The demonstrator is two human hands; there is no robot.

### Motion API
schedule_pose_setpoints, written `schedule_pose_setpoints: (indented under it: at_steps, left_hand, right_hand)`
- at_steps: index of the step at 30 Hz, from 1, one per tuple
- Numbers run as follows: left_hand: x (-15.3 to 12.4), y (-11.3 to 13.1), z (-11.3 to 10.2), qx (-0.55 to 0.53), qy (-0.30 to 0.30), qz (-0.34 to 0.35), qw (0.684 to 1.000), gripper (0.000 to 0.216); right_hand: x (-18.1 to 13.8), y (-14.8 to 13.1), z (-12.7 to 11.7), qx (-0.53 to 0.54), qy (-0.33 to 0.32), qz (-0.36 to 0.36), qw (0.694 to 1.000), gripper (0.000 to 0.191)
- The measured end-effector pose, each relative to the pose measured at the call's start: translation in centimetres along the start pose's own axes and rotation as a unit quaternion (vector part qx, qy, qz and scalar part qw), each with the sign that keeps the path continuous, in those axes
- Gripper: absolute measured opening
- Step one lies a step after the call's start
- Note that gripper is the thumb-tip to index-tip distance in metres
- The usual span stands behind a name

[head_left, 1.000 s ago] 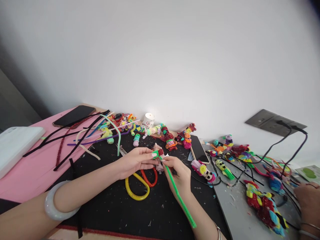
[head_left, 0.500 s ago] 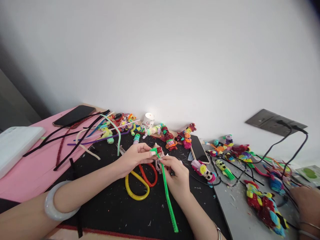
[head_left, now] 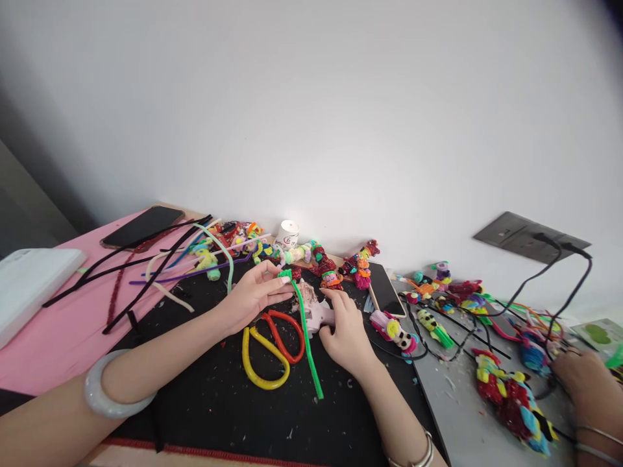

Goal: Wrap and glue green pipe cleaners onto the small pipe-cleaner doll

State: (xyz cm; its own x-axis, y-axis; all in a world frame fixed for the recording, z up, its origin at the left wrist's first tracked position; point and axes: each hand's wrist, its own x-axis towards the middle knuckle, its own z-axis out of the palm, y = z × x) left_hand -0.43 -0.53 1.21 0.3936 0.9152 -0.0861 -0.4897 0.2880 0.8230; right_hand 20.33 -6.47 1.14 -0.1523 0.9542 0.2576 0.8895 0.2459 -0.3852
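Note:
My left hand [head_left: 253,297] pinches the coiled top of a green pipe cleaner [head_left: 306,337], which has a small red fuzzy piece beside it. The long green stem hangs down across the black mat [head_left: 219,402]. My right hand [head_left: 344,327] has its thumb and fingers closed on a pale pink tool [head_left: 317,314] lying on the mat, just right of the stem. Scissors with yellow and red handles [head_left: 265,355] lie under my hands. A pale bangle is on my left wrist.
Loose pipe cleaners [head_left: 146,269] and small fuzzy figures [head_left: 331,269] crowd the back. Two phones [head_left: 387,288] [head_left: 143,225], a white roll [head_left: 288,233], a white box [head_left: 29,282] on the pink mat. Another person's hand [head_left: 584,383] works at right beside cables and a wall socket [head_left: 530,237].
My right hand let go of the green stem and dropped onto the pale pink tool. My left hand carried the coiled end up and left; the stem swung left.

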Motion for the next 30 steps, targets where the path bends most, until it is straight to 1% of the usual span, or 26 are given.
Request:
schedule_pose_setpoints:
  at_steps: [2, 5, 10, 14, 17, 21, 24, 26, 28, 30]
  left_hand:
    - [0.0, -0.1, 0.0, 0.003, -0.005, -0.001, 1.0, 0.019]
    - [0.0, -0.1, 0.0, 0.009, -0.004, 0.004, 1.0, 0.019]
    - [0.2, -0.3, -0.1, 0.016, 0.001, 0.008, 1.0, 0.018]
    - [0.3, -0.3, -0.1, 0.019, 0.009, 0.004, 1.0, 0.018]
    - [0.3, -0.3, -0.1, 0.021, 0.022, 0.001, 1.0, 0.018]
    - [0.2, -0.1, -0.1, 0.03, 0.034, -0.005, 0.999, 0.019]
    - [0.1, -0.1, -0.1, 0.039, 0.041, -0.006, 0.998, 0.021]
    - [0.1, -0.1, 0.0, 0.049, 0.048, -0.008, 0.998, 0.021]
    - [0.1, -0.2, 0.0, 0.058, 0.054, -0.009, 0.997, 0.022]
    - [0.1, -0.3, 0.0, 0.065, 0.054, -0.009, 0.996, 0.022]
  right_hand:
    - [-0.1, -0.1, -0.1, -0.028, -0.024, 0.01, 0.999, 0.061]
    - [-0.2, -0.1, 0.0, -0.051, -0.038, 0.018, 0.998, 0.058]
    - [-0.1, 0.4, 0.2, -0.058, -0.031, 0.032, 0.997, 0.053]
    - [0.1, 0.7, 0.3, -0.041, -0.023, 0.019, 0.999, 0.045]
    - [0.4, 1.0, 0.2, 0.009, 0.0, 0.012, 1.0, 0.039]
    - [0.9, 1.5, 0.1, 0.127, 0.033, 0.034, 0.991, 0.028]
    - [1.1, 1.9, 0.0, 0.242, 0.035, 0.055, 0.968, 0.02]
    - [1.2, 2.1, 0.1, 0.309, 0.025, 0.061, 0.949, 0.019]
    - [1.2, 2.2, 0.2, 0.347, 0.013, 0.061, 0.936, 0.019]
    - [1.1, 2.1, 0.3, 0.356, 0.007, 0.061, 0.933, 0.016]
